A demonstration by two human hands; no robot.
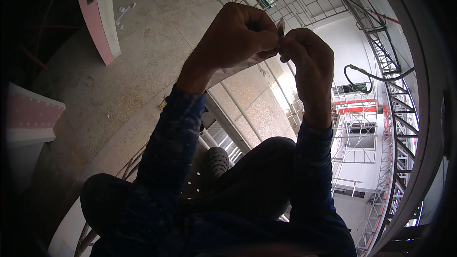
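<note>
Head view. Film, one piece, thin and see-through (236,69); lit from behind, much of it hidden; exact kind cannot be told.

Carrier: no bench; raised in the air by the two hands, over the floor (143,62) and a set of bars (240,110).

Left hand (233,38): thumb and forefinger narrowed to a pinch on the film, remaining fingers curled. Right hand (310,59): thumb and fingertips closed on the film's upper end, just beside the left fingertips. Firmness of either grip: cannot tell.

Risks, by judgement: a tear, should the pinches pull apart unevenly on so thin a sheet; a slip, since only fingertips appear to hold the end; a drop past the shoe (219,161) or between the bars, with nothing seen directly under the film to catch it; spilled contents, if it is a bag, which cannot be told.

Orientation: a small point stands up between the fingertips, toward the scaffold (309,5). Long axis of the visible strip slants from the fingertips down-left, under the left palm edge to the wrist.
</note>
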